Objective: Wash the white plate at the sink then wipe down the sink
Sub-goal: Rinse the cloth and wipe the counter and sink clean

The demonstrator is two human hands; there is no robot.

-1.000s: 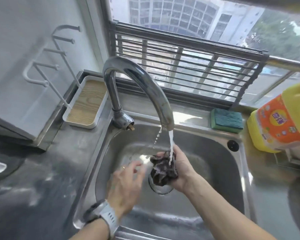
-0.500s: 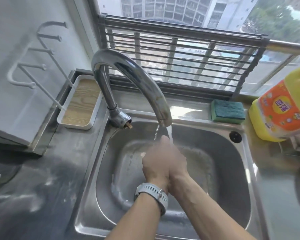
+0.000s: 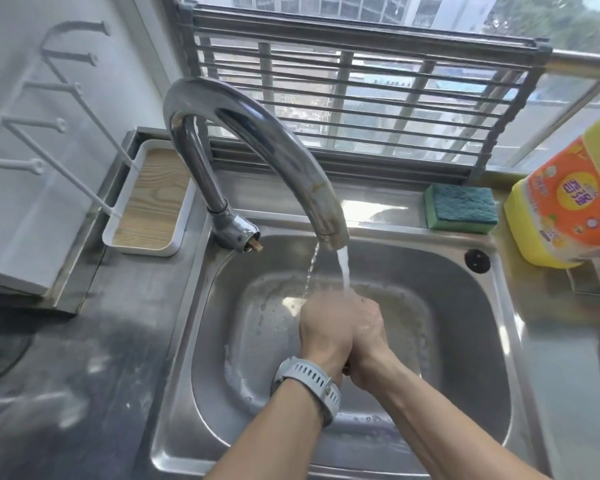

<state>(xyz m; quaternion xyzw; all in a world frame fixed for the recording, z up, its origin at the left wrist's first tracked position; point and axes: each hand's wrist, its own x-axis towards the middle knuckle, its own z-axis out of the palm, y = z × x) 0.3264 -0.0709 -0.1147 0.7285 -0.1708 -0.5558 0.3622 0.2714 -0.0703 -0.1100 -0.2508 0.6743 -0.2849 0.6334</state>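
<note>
Both my hands are pressed together over the middle of the steel sink [image 3: 201, 341], right under the running water [image 3: 343, 271] from the curved tap [image 3: 257, 133]. My left hand [image 3: 326, 327], with a grey watch on its wrist, wraps over my right hand [image 3: 369, 327]. They squeeze a dark cloth [image 3: 346, 368], of which only a sliver shows between the wrists. The white plate is not in view.
A green-and-blue sponge [image 3: 461, 207] lies on the back ledge. A yellow detergent bottle [image 3: 568, 202] stands at the right. A white tray with a wooden base [image 3: 149, 202] sits left of the tap, under a white wire rack [image 3: 49, 116]. A grey slatted rack [image 3: 361, 98] leans against the window.
A second ago my right hand alone held the dark cloth under the stream. My left hand has come across and closed over it, hiding the cloth.
</note>
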